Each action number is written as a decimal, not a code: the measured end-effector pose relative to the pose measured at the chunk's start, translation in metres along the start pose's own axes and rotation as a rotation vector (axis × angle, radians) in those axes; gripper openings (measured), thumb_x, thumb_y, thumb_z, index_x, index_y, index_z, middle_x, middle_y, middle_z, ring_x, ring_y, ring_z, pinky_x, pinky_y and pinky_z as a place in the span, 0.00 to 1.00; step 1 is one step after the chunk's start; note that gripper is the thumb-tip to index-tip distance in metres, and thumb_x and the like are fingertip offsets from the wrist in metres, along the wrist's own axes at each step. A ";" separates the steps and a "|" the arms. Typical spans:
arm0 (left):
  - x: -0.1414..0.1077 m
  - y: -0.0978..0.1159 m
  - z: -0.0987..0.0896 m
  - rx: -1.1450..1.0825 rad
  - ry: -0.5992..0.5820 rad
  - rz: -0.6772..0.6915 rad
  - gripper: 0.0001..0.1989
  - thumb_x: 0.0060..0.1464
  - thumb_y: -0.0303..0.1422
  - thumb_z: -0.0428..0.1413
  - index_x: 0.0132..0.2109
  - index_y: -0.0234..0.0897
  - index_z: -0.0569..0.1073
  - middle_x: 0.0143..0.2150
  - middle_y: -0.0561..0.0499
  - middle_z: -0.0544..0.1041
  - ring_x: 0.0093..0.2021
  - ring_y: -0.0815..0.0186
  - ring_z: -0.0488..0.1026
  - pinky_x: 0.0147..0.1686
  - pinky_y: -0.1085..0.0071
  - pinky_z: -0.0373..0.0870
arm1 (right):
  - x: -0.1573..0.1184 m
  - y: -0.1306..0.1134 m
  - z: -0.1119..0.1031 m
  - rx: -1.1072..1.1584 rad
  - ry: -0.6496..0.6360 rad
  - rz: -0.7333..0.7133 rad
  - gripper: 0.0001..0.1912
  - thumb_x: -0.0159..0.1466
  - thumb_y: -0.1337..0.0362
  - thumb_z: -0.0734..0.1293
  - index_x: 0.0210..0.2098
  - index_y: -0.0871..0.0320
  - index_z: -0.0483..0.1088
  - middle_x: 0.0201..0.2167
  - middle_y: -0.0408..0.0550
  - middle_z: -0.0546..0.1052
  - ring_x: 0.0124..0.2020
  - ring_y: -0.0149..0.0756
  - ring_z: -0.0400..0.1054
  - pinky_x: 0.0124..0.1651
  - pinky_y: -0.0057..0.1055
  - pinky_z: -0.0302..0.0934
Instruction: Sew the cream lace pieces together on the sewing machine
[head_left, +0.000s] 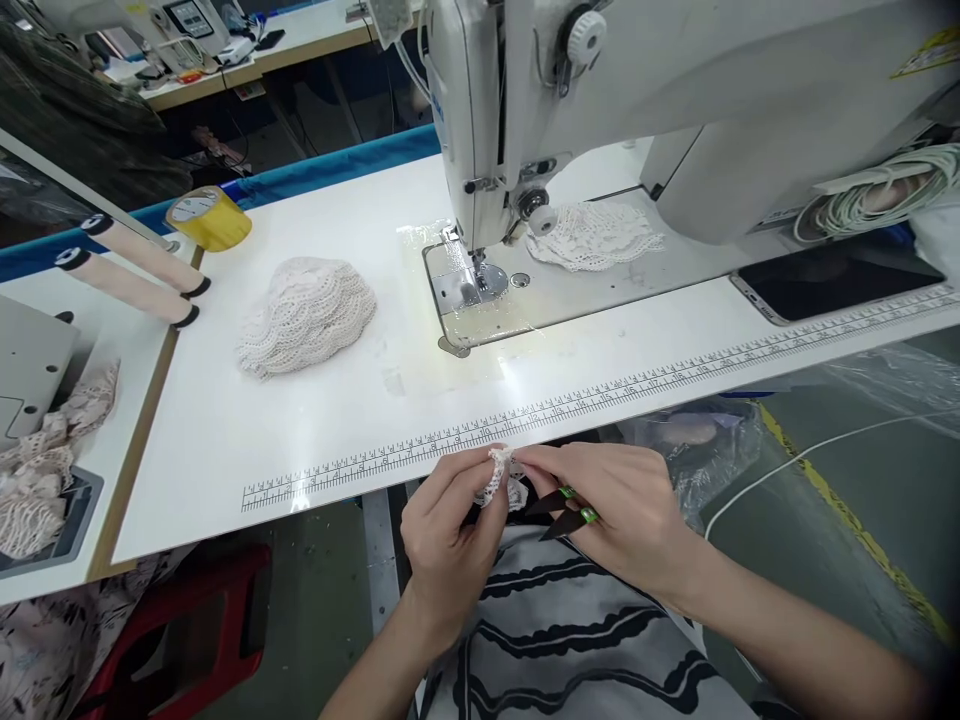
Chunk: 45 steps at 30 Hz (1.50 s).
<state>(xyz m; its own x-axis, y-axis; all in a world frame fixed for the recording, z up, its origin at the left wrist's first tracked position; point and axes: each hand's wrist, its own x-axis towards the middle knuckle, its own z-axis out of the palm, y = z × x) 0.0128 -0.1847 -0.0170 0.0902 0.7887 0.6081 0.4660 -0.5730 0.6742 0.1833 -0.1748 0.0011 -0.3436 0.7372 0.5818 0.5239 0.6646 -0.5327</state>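
Note:
Just in front of the table's edge, my left hand pinches a small piece of white lace between thumb and fingers. My right hand meets it from the other side, its fingertips at the lace. Tucked in that same hand are thread snips, their dark blades with green marks pointing left, toward the lace. Part of the lace is hidden behind my fingers. Beyond my hands stands a white sewing machine, with its needle over the metal plate. More white lace lies flat under the machine's arm.
A heap of cream lace sits left of the needle. Thread cones and a yellow tape roll stand at the left. A phone lies at the right. A ruler strip runs along the front edge; a red stool is below.

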 end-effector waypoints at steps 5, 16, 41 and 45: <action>-0.003 -0.002 0.000 0.149 -0.010 0.129 0.16 0.55 0.19 0.57 0.49 0.37 0.74 0.44 0.44 0.80 0.45 0.62 0.78 0.42 0.68 0.78 | 0.002 -0.002 0.000 -0.063 -0.059 0.027 0.18 0.58 0.80 0.61 0.46 0.60 0.68 0.28 0.42 0.76 0.26 0.28 0.70 0.29 0.25 0.61; -0.005 -0.005 0.002 0.248 -0.019 0.252 0.14 0.59 0.24 0.55 0.52 0.34 0.73 0.45 0.39 0.80 0.43 0.59 0.80 0.39 0.66 0.79 | 0.005 -0.004 0.000 -0.127 -0.059 0.042 0.18 0.54 0.80 0.58 0.39 0.60 0.69 0.24 0.41 0.74 0.23 0.27 0.65 0.24 0.26 0.53; 0.005 0.000 0.010 0.114 -0.109 0.108 0.15 0.55 0.18 0.57 0.48 0.36 0.73 0.43 0.45 0.78 0.45 0.64 0.77 0.43 0.69 0.77 | 0.011 0.007 -0.015 0.449 -0.276 0.663 0.08 0.62 0.58 0.68 0.35 0.56 0.74 0.27 0.41 0.74 0.26 0.28 0.64 0.27 0.24 0.56; 0.003 -0.003 0.009 0.149 -0.119 0.141 0.17 0.54 0.17 0.58 0.49 0.36 0.73 0.44 0.44 0.79 0.46 0.62 0.77 0.45 0.66 0.77 | 0.013 0.016 -0.013 0.723 -0.249 0.748 0.09 0.63 0.59 0.68 0.31 0.59 0.74 0.27 0.42 0.73 0.28 0.28 0.62 0.31 0.26 0.57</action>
<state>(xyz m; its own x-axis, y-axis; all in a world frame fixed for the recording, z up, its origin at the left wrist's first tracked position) 0.0199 -0.1792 -0.0212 0.2625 0.7291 0.6320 0.5657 -0.6469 0.5113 0.1975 -0.1562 0.0084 -0.3188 0.9372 -0.1416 0.1094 -0.1120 -0.9877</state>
